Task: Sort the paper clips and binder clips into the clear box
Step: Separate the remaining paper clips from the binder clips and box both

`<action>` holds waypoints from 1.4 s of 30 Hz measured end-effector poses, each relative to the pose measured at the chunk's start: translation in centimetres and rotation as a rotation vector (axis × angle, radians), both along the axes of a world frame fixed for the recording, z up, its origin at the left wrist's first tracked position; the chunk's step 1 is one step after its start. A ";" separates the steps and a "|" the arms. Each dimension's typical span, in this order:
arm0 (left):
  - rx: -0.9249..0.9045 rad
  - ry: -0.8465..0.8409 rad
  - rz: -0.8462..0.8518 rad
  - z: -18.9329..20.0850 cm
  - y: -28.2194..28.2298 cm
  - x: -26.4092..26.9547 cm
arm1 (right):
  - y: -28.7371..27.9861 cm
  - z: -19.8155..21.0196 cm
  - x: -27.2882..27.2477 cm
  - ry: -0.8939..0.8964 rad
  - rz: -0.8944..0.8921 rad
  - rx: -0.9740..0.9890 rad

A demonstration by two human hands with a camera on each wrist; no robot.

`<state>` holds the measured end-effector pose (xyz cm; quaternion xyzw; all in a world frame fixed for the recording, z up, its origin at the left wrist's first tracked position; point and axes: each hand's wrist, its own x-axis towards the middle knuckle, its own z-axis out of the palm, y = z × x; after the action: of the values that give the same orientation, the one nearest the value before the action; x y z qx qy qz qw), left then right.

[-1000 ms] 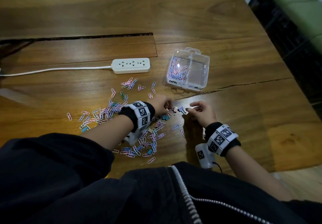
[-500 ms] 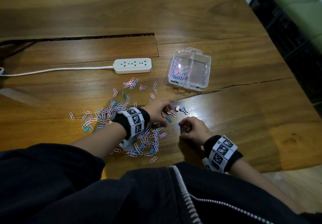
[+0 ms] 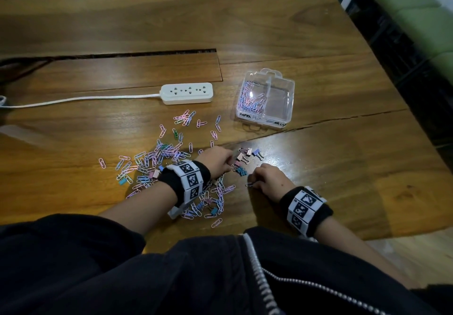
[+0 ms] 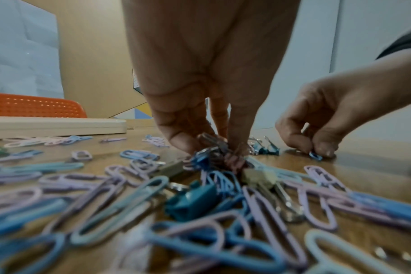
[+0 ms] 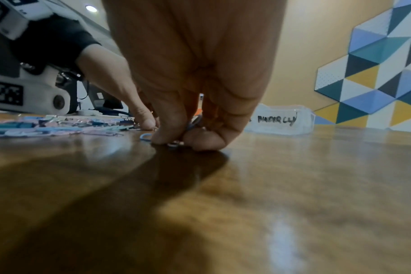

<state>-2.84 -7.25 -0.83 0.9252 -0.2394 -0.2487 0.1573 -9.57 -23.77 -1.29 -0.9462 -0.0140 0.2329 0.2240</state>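
Pastel paper clips (image 3: 152, 160) and small binder clips (image 3: 245, 156) lie scattered on the wooden table (image 3: 318, 167). The clear box (image 3: 266, 100) stands behind them, open, with paper clips in its left compartment. My left hand (image 3: 220, 161) reaches into the pile, and its fingers pinch a bunch of clips (image 4: 214, 148) against the table. Just right of it, my right hand (image 3: 266, 178) holds its curled fingertips on the table and pinches a blue paper clip (image 4: 315, 155), with more clips (image 5: 192, 123) tucked between its fingers.
A white power strip (image 3: 186, 93) with its cord lies behind the pile, left of the box. A long slot (image 3: 110, 55) runs across the table's far half. The table's right edge drops off near a green seat (image 3: 416, 20).
My right hand has drawn back from the binder clips toward me and to the left, down onto a blue paper clip. My left hand has stayed at the pile's right edge.
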 end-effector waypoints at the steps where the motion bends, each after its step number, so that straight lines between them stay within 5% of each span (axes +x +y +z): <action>1: -0.015 0.032 0.041 -0.1 0.1 0.0 | 0.0 0.0 -0.1 -0.002 0.017 -0.017; 22: -0.887 0.816 0.895 1.4 3.3 0.3 | 3.0 0.2 -1.9 -0.101 -0.042 0.073; 24: -0.753 0.719 0.776 1.1 3.1 0.1 | 3.6 -0.1 -2.0 -0.123 -0.052 0.066; 28: -0.191 0.274 0.244 0.5 2.6 -1.2 | 3.7 -0.4 -2.2 -0.138 -0.110 0.075; 31: 0.056 0.096 -0.015 0.3 2.2 -2.5 | 3.1 -0.3 -2.3 -0.078 -0.329 0.290; 36: 0.125 -0.043 -0.111 -0.1 1.9 -2.8 | 1.4 0.8 -2.1 0.085 -0.760 0.822; 42: 0.112 -0.007 -0.136 0.1 2.1 -3.0 | 1.1 1.3 -2.2 0.215 -0.898 1.094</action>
<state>-5.82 -5.20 -0.75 0.9151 -0.2881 -0.2683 0.0872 -11.78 -22.62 -0.04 -0.5843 0.2842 0.1698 0.7409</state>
